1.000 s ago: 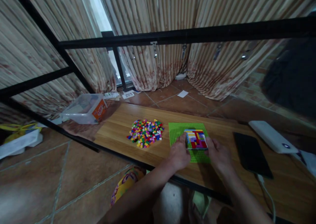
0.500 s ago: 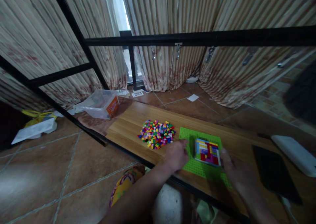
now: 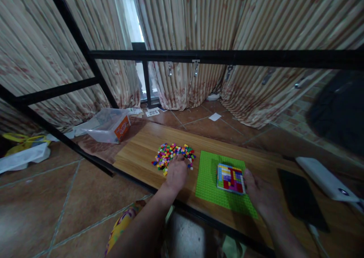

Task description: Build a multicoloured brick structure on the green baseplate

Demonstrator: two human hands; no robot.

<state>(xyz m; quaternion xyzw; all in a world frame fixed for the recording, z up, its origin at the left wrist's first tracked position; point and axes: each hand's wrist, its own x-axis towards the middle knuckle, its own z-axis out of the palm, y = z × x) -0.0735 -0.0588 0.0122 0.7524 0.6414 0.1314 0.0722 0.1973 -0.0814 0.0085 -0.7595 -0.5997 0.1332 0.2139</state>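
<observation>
My left hand (image 3: 176,172) is over the near right side of a pile of small multicoloured building bricks (image 3: 166,153). Its fingers are curled down and together among the bricks; their tips are hidden, so what they pinch cannot be made out. A green studded baseplate (image 3: 206,174) lies to the right of the pile. On it sits a low, roughly square brick build (image 3: 231,179), with a pale rim and a top of red, yellow, blue, purple and white bricks. My right hand (image 3: 257,189) is at the build's right edge, fingers stretched out, seemingly touching it.
The wooden table (image 3: 136,148) has a black metal edge. A clear plastic box (image 3: 105,127) with an orange label stands past its left end. To the right lie a black flat device (image 3: 303,199) with a cable and a white device (image 3: 327,178). A black rail (image 3: 213,55) crosses behind.
My left hand has moved left from the baseplate's left edge to the brick pile. My right hand stays beside the build. The camera view has shifted slightly.
</observation>
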